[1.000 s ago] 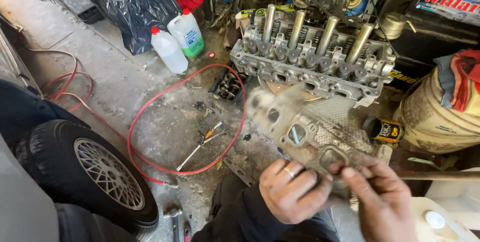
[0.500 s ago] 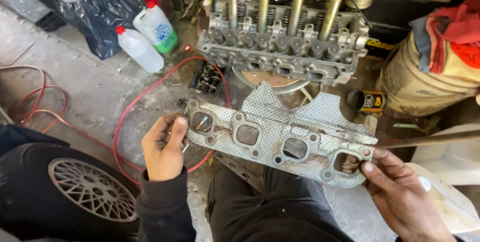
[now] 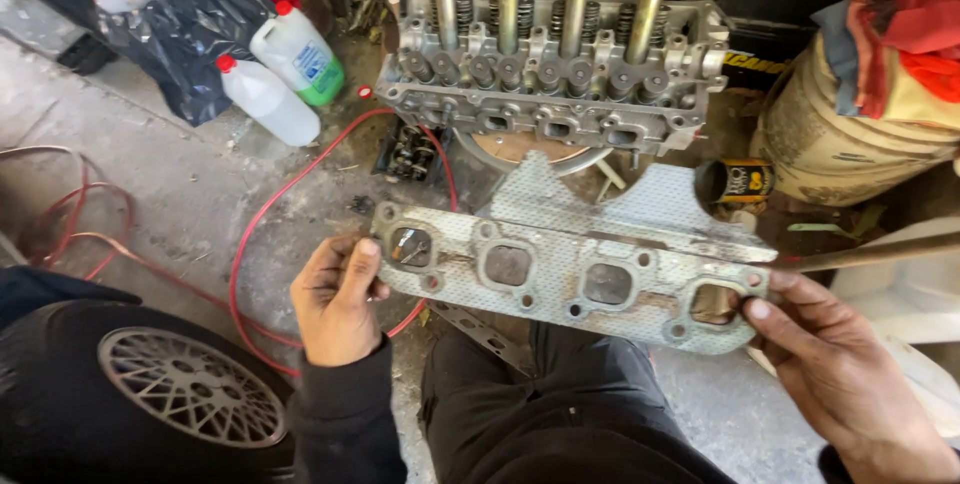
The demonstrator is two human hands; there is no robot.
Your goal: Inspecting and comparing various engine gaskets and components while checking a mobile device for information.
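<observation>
I hold a flat grey metal gasket (image 3: 570, 254) with several rectangular ports stretched between both hands, level over my lap. My left hand (image 3: 335, 299) pinches its left end, thumb on top beside the first port. My right hand (image 3: 840, 369) grips the right end, thumb by the last port. Just beyond the gasket stands an engine cylinder head (image 3: 555, 64) with upright tubes, valve springs and a row of ports facing me.
A wheel with a spoked alloy rim (image 3: 180, 399) lies at lower left. A red hose (image 3: 250, 244) loops over the concrete floor. Two white plastic jugs (image 3: 270, 99) and a black bag (image 3: 165, 29) sit at upper left. A dirty bucket with rags (image 3: 860, 114) stands right, a small can (image 3: 735, 182) beside it.
The gasket, bunched near my right side a second ago, is now spread wide between both hands and nearer the camera. The view has closed in on the cylinder head.
</observation>
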